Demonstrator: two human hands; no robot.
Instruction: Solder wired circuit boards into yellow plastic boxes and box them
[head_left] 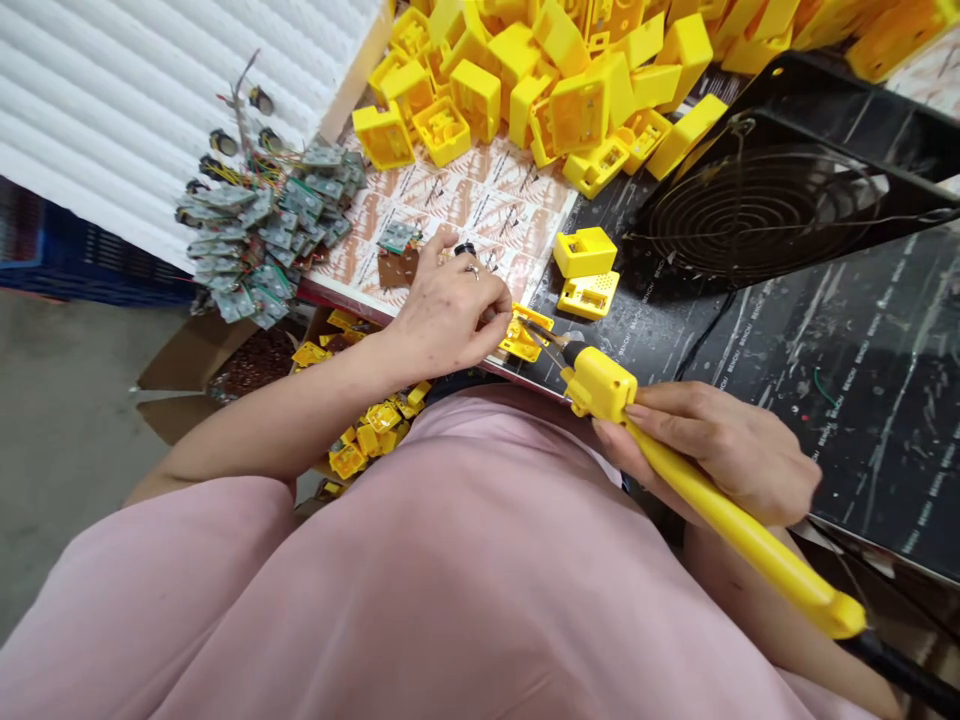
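Yellow, smooth plastic in the small case [520,346], lying open side up at the near edge of the table [750,340], between the two hands. Looks like a shallow tray with low walls and small parts inside, partly hidden by fingers and tool. Left hand [456,310] curled at the left side of the case, thumb and forefinger brought nearly together; cannot tell whether pinching the rim or something fine inside. Right hand [720,445] wrapped closely around a yellow soldering iron [709,495], thin metal tip slanting over the case; cannot tell whether touching it. Blocky head, dark collar, long rounded handle, black cable [907,675] at the rear.

Beyond the case, two boxy yellow cases [586,255] set together on black, white-lettered sheeting. On the brown-and-white patterned sheet [480,180], a small circuit board [397,237] by a flat brown square [396,270], and a round black part [465,248] just beside the left hand. Farther back, hollow, hard-edged yellow cases in a heap [577,100]; rightward, a black fan [757,215] with a ringed wire guard. Leftward, a ridged white foam panel [172,100] and a tangled pile of circuit boards [262,225] with thin coloured wires.

Below, a cardboard box [176,355], flaps spread, full of small reddish-brown pieces [255,365]; nearby, loose yellow parts [375,435], container mostly hidden. Farther left, a blue crate [97,250] with slotted walls.
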